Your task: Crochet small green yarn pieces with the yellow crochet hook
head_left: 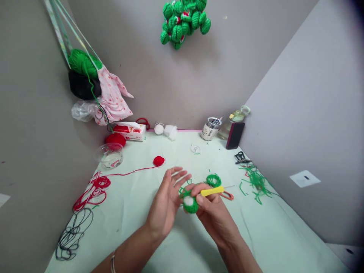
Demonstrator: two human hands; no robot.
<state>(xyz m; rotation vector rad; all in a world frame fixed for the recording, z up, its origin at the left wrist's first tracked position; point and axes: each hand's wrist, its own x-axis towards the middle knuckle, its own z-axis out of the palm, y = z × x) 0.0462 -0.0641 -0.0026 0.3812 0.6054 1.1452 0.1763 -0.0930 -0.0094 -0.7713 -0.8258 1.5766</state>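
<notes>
Near the middle of the table, my right hand (212,206) is closed on a small round green crochet piece (191,206) with white stuffing showing at its opening. A crochet hook with a yellow handle (212,191) is also held there, its thin metal end pointing right. My left hand (167,201) is open just left of the piece, palm inward and fingers spread. Loose green yarn shows between the two hands. Beyond my right hand lie a coil of green yarn (214,180) and an orange stitch marker (227,195), the latter partly hidden.
Red yarn (98,187) and dark cord (71,237) lie at left, green scraps (257,180) at right. A red ball (158,161), tissue pack (131,131), clear bowl (112,157), pen tin (211,129), bottle (226,129) and phone (236,135) stand farther back. Green crocheted pieces (182,24) hang above.
</notes>
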